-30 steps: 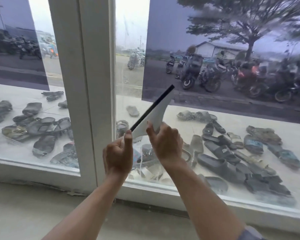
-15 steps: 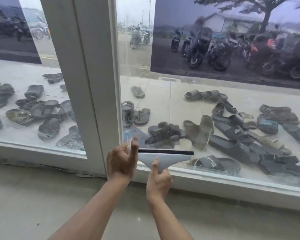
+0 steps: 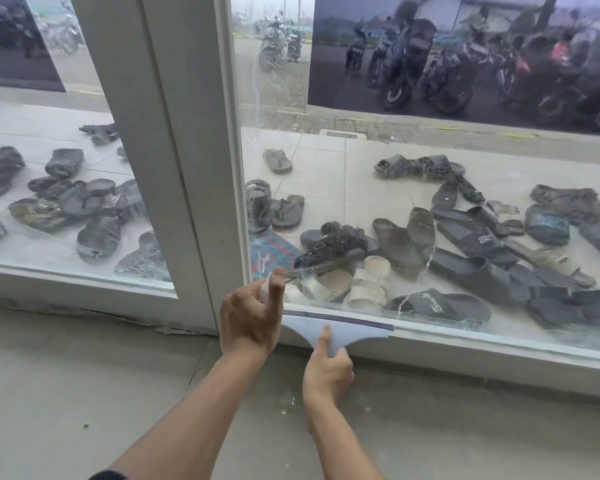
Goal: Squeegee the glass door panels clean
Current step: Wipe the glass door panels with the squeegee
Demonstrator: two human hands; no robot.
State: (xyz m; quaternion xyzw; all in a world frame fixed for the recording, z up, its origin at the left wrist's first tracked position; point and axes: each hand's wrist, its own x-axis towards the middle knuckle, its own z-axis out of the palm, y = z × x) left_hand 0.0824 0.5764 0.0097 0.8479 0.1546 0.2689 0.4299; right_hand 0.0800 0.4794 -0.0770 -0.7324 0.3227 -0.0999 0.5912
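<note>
Low in the centre, the right hand [image 3: 328, 372] grips the squeegee [image 3: 336, 328] by its handle, thumb laid upward, while the left hand [image 3: 248, 318] curls round a small white object [image 3: 264, 289].

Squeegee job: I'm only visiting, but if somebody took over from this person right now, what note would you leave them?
The right hand grips the squeegee by its handle, from below.
The left hand sits beside the blade's left end, next to the white door frame. Whether it holds anything is unclear.
The blade lies level against the right glass panel, at its bottom edge.
Done: this stroke has reached the bottom of the pane.
Left: wet streaks show on the right glass panel near the frame, and the left glass panel looks smeared, so both probably need more passes.
</note>
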